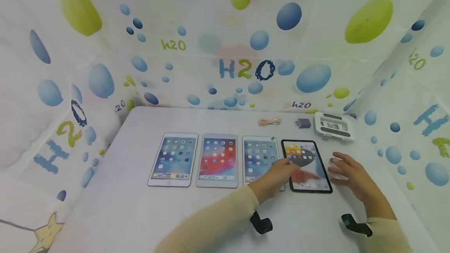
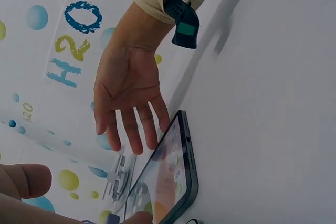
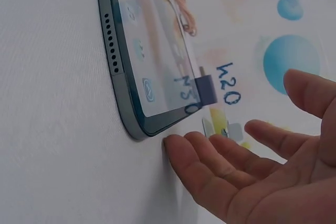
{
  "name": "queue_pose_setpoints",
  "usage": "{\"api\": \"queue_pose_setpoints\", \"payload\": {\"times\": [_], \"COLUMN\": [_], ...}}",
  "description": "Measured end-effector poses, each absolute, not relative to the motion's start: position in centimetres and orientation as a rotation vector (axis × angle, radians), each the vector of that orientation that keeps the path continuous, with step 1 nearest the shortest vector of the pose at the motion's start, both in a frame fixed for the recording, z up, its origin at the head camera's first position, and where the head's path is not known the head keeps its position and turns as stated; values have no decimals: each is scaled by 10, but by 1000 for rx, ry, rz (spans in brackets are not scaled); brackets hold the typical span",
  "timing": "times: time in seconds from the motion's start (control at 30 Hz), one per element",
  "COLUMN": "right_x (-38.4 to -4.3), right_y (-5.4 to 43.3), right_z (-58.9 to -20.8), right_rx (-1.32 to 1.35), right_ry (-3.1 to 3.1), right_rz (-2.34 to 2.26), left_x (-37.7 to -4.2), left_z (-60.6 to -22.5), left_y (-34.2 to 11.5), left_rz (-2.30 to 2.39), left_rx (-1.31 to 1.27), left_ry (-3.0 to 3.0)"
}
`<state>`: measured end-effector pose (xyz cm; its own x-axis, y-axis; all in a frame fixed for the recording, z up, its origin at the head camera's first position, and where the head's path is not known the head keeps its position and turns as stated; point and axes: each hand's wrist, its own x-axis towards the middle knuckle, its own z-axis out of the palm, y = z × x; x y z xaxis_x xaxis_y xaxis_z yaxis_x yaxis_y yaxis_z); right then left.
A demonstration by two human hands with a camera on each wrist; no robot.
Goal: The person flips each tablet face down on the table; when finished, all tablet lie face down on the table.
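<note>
A black-framed tablet (image 1: 306, 155) lies at the right end of a row, its lit screen showing app icons. My left hand (image 1: 275, 179) reaches over its left edge, fingers loosely extended and partly overlapping the screen. In the left wrist view, a left fingertip (image 2: 139, 217) is right at the tablet's edge, with the thumb (image 2: 31, 180) held apart. Beside the right edge, my right hand (image 1: 355, 177) has its fingers spread and slightly bent. The right wrist view shows those fingertips (image 3: 176, 145) close to the tablet's corner, with nothing held.
Three white-framed tablets, the left one (image 1: 174, 159), the middle one (image 1: 218, 159) and the one (image 1: 260, 155) partly under my left arm, complete the row. Behind them are a coiled cable (image 1: 269, 122), a dark plug adapter (image 1: 302, 123) and a white case-like object (image 1: 333, 127). Patterned sheets (image 1: 204, 18) surround the table.
</note>
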<state>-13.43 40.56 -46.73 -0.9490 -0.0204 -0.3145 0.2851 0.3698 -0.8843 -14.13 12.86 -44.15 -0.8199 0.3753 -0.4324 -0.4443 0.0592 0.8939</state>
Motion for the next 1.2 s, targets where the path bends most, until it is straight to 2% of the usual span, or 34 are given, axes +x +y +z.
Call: {"api": "queue_pose_setpoints", "payload": {"times": [0.73, 1.2], "right_x": [-130, -135], "right_y": [411, 408], "right_z": [-476, -473], "right_rx": [285, 404], "right_ry": [2283, 2123], "right_rz": [-1766, -1933], "left_x": [-145, -149], "left_z": [-454, -462], "left_y": [131, 123], "left_rz": [1909, 1905], "left_rx": [-165, -84], "left_ry": [1492, 1422]}}
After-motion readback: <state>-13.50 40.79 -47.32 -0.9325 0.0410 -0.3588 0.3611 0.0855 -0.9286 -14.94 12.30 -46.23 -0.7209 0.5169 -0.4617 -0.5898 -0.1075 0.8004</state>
